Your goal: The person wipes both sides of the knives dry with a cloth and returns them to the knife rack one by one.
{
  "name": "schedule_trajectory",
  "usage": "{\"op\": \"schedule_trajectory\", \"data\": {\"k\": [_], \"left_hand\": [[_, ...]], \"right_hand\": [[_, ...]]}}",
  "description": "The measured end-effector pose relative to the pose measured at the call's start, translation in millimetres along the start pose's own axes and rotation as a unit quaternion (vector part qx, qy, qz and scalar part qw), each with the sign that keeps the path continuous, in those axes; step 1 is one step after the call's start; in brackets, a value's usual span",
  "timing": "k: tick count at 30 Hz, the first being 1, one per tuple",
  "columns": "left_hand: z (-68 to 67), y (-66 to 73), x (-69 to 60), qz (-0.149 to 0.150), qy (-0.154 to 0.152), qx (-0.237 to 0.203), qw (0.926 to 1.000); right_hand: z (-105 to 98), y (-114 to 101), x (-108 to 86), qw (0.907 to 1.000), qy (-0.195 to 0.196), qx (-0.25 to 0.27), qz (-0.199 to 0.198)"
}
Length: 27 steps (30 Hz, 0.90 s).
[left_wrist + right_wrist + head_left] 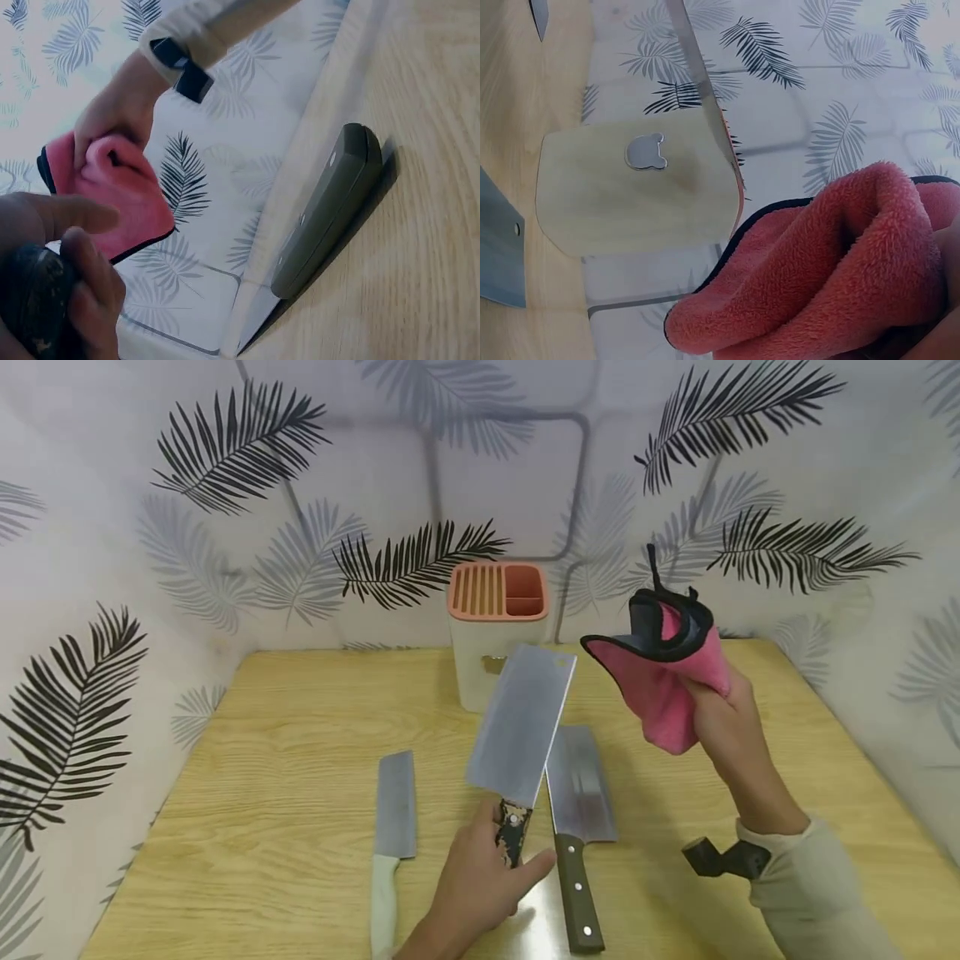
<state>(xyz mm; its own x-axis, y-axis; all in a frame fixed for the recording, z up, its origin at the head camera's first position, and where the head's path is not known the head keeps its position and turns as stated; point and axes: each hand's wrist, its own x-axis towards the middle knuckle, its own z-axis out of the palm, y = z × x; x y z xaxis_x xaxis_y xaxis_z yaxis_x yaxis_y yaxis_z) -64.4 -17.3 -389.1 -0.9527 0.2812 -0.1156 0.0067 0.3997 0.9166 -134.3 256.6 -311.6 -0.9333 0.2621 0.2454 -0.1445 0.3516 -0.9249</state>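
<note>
My left hand (474, 878) grips a cleaver (521, 722) by its worn black handle, the broad blade tilted up and away above the table. In the left wrist view the fingers curl round that handle (41, 300). My right hand (729, 727) clutches a bunched pink cloth (675, 693) with black edging, raised to the right of the blade and apart from it. A second cleaver (581, 777) with a dark olive riveted handle lies on the table, partly behind the held one. Left of my left hand lies a knife (395, 810) with a pale green handle.
At the back of the wooden table (300, 710) stands a cream knife holder (468, 668) with an orange slotted top. A leaf-patterned sheet (390, 468) hangs behind and around the table. A black strap mount (726, 858) sits on the right wrist.
</note>
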Motion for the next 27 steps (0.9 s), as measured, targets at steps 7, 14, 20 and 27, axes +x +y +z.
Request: {"op": "schedule_trajectory", "data": {"k": [7, 14, 20, 27], "left_hand": [[-7.8, -3.7, 1.9, 0.042, 0.127, 0.051, 0.9898], [-10.6, -11.9, 3.8, 0.023, 0.097, -0.035, 0.9944], [-15.1, -25.5, 6.6, -0.052, 0.008, -0.2, 0.9785], [-14.7, -45.0, 7.3, -0.09, 0.0, -0.239, 0.9668]], "right_hand": [[-1, 0, -10.4, 0.9999, -0.008, 0.011, 0.009], [0, 1, -14.4, 0.9997, -0.017, 0.015, -0.001], [3, 1, -16.3, 0.9993, -0.02, 0.028, -0.012], [9, 1, -20.8, 0.9976, -0.049, 0.048, 0.004]]}}
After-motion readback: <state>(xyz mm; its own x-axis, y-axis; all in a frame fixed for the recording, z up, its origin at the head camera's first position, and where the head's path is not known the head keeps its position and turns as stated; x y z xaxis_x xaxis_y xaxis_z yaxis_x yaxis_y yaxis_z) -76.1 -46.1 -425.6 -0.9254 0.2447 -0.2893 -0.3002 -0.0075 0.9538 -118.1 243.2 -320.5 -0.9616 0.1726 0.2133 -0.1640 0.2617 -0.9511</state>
